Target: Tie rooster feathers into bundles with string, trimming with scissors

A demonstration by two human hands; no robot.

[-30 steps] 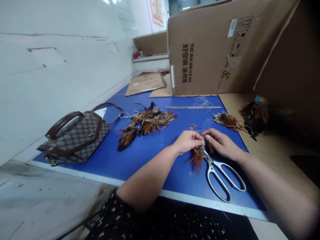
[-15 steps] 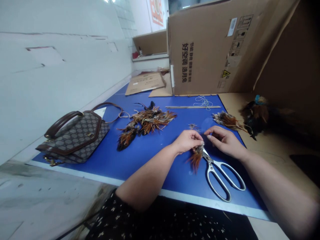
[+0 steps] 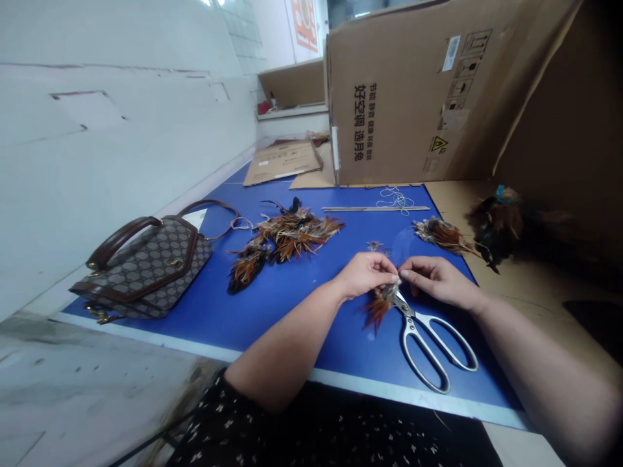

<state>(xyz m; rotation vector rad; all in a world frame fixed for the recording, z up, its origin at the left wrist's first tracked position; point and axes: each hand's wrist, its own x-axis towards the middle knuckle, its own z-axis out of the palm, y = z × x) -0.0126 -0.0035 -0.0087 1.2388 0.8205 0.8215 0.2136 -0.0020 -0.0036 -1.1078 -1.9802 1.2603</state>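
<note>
Two bare hands meet over a flat blue table top with a pale edge (image 3: 292,324). The left hand (image 3: 367,277) has its thumb and finger pinched together on the top end of a small, fluffy bunch of orange-brown and grey feathers (image 3: 377,312). This bunch is just above the table, near the front edge, and its orange tips point down toward the person. The right hand (image 3: 438,282) comes in from the other side. Its thumb and first finger are close to each other, right by the left fingertips, at the same end of the bunch. I cannot tell if they are pinching something thin.

Big silver metal scissors with two long loop handles (image 3: 411,318) lie just beside the bunch. The loops point toward the person, and the tips of the blades are hidden near the hands.

Past the left hand is a larger messy pile of orange, brown and black feathers (image 3: 292,233). Past the right hand is another bunch of grey and brown feathers (image 3: 440,235), near a dark, blurry heap of feathers (image 3: 501,227) on brown cardboard. Thin pale sticks (image 3: 374,209) lie farther back, with a loose tangle of pale string (image 3: 399,194) across them. A grey patterned handbag with brown trim (image 3: 156,259) sits at the left. A big brown cardboard box with dark writing (image 3: 403,104) stands at the back.
</note>
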